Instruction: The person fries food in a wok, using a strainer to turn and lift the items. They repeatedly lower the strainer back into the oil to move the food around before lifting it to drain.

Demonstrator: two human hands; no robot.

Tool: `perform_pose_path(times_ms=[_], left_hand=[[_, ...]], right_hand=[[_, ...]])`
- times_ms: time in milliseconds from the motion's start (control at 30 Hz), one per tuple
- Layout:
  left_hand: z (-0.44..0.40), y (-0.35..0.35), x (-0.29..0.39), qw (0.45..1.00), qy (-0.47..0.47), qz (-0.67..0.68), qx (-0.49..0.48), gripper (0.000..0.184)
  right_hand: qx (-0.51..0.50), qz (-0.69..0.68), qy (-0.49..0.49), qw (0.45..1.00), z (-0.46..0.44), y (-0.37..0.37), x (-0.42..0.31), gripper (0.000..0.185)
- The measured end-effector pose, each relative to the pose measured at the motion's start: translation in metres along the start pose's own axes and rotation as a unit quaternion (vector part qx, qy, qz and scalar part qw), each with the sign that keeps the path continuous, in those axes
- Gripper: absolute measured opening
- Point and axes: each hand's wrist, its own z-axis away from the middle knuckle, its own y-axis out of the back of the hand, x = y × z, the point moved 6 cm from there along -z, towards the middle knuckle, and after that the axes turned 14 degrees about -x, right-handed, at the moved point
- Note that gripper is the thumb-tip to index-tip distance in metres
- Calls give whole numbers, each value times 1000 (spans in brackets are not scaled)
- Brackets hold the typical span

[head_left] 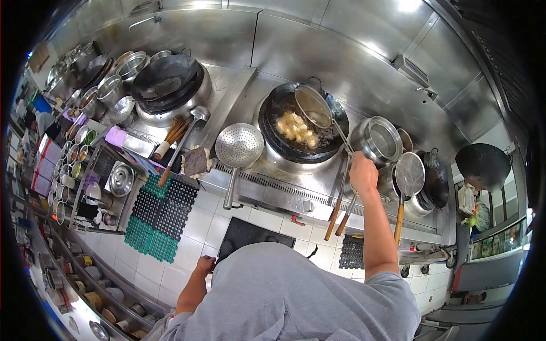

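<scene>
My right hand (364, 172) is closed round the handle of a round wire-mesh strainer (313, 106). The strainer is tilted over the far side of a black wok (272, 136). Golden pieces of frying food (296, 129) lie together in dark oil in that wok, left of the strainer. Low beside my body, my left hand (206, 265) is held with its fingers curled. Whatever it may hold is too small to make out. A perforated ladle (239, 146) rests on the stove edge left of the wok.
A second black wok (165, 77) sits on the left burner. Near it lie a bamboo brush (176, 131) and a long-handled ladle (199, 113). Metal pots (382, 139) and another mesh strainer (409, 173) stand at right. Long wooden handles overhang the stove's front edge.
</scene>
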Motion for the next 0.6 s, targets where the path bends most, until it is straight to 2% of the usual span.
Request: perform_pose_path(times_ms=[267,400,533,600], left_hand=[[-6,-2,-3,1000,4,-15,-10,37],[-5,-2,2,998,-11,-50,-21,36],[-4,0,6,1000,-3,-29,-12,36],[-6,2,5,1000,5,6,-17,38]], right_hand=[[-24,-136,51,989,34,-10,-13,23],[-55,-108,14,993,34,-35,-15,23],[-44,-101,-3,994,12,-68,7,23],[-2,-124,19,992,2,-69,16,22]])
